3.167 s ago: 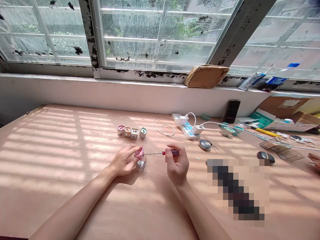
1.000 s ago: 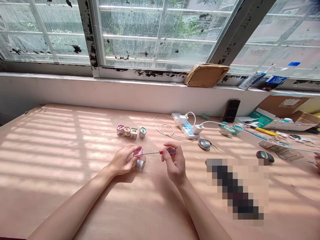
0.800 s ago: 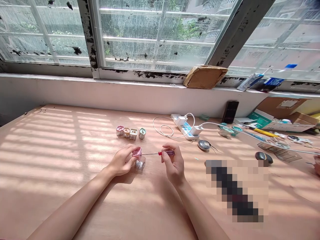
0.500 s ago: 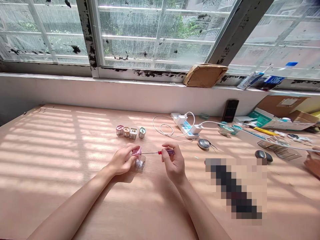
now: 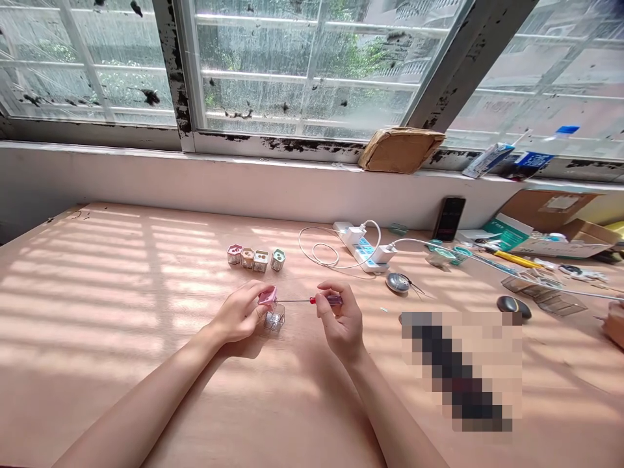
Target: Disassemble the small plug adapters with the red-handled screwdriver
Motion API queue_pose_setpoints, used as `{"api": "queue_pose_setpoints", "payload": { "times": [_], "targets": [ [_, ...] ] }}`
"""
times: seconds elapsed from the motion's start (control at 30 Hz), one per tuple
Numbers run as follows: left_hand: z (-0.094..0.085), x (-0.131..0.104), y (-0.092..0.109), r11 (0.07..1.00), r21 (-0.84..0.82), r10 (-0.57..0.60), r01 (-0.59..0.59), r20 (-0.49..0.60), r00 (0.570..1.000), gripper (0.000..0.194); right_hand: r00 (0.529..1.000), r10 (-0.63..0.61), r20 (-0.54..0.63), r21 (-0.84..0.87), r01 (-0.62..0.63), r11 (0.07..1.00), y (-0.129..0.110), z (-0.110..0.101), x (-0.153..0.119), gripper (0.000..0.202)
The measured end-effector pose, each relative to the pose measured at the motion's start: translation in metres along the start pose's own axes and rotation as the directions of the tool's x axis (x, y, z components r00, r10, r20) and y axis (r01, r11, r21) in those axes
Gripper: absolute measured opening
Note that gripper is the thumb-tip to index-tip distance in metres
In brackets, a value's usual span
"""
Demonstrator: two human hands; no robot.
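My left hand [image 5: 241, 312] is closed on a small pink lid [image 5: 268, 296], tilted up on its side. Just below the lid a small clear container [image 5: 275, 319] stands on the wooden table [image 5: 205, 416]; whether my fingertips touch it I cannot tell. A screwdriver [image 5: 327, 300] with a red and purple handle is pinched in my right hand [image 5: 341, 318]. Its thin shaft points left, and the tip meets or nearly meets the pink lid. Behind my hands stand several small clear containers with coloured lids, among them a pink-topped container [image 5: 234, 254] and a green-topped container [image 5: 278, 259].
A white power strip [image 5: 363, 249] with plugs and cables lies behind my right hand. Right of it are a round silver object [image 5: 398, 283], a black mouse [image 5: 513, 307] and an upright phone [image 5: 449, 218]. Another person's hand [image 5: 613, 324] shows at the right edge.
My hands, the pink lid and the screwdriver keep almost the same pose. The whole view has shifted very slightly. The other person's hand at the right edge has moved a little.
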State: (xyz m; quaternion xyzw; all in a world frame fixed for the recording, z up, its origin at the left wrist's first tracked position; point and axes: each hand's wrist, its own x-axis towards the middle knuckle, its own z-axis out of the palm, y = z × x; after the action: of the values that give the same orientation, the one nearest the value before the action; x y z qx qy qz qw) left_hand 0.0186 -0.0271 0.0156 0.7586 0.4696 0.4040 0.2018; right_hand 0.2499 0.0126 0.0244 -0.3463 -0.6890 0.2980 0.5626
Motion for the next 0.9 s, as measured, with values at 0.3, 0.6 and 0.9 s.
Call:
{"api": "queue_pose_setpoints", "payload": {
  "times": [0.3,0.6,0.9],
  "targets": [
    [0.0001,-0.0005,0.0007,1.0,0.004,0.011,-0.011,-0.018,1.0,0.032,1.0,0.02,-0.01,-0.001,-0.02,1.0,0.0002,-0.0006,0.0008,0.011],
    [0.0007,-0.0007,0.0003,1.0,0.0,0.019,-0.019,-0.014,1.0,0.033,1.0,-0.018,-0.018,-0.007,0.018,1.0,0.0024,-0.0026,-0.0005,0.015],
    [0.0004,0.0,0.0025,1.0,0.008,0.024,-0.024,-0.013,1.0,0.032,0.998,0.043,-0.048,0.001,-0.043,0.999,0.002,0.001,0.0,0.013]
  ]
}}
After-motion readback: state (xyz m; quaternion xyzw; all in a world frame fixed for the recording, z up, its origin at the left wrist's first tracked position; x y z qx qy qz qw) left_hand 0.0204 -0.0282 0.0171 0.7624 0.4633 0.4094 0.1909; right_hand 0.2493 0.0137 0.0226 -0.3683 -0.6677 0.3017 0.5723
